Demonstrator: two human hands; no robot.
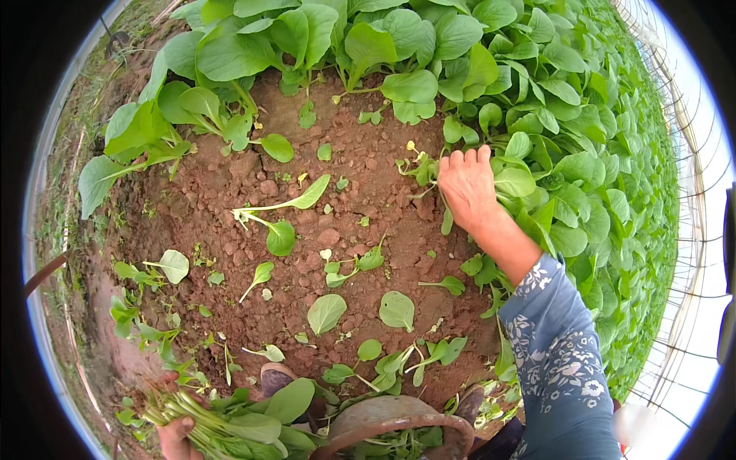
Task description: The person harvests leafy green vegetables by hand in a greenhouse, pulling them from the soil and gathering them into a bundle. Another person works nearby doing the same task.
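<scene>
My right hand (468,187) reaches to the edge of the dense leafy green plants (575,167), its fingers closed around stems low in the foliage; small leaves and a yellowed bit poke out to its left. At the bottom left, my left hand (175,434) holds a bunch of pulled leafy greens (230,422) by the pale stems, with the roots pointing left and the leaves to the right. Beside this bunch stands a worn bucket (385,414) with greens inside.
Loose leaves and a small uprooted plant (270,215) lie on reddish-brown soil (356,241). More large leafy plants (241,52) grow along the top. A shoe (278,378) shows left of the bucket, another right of it. Translucent sheeting on a frame (684,230) borders the right.
</scene>
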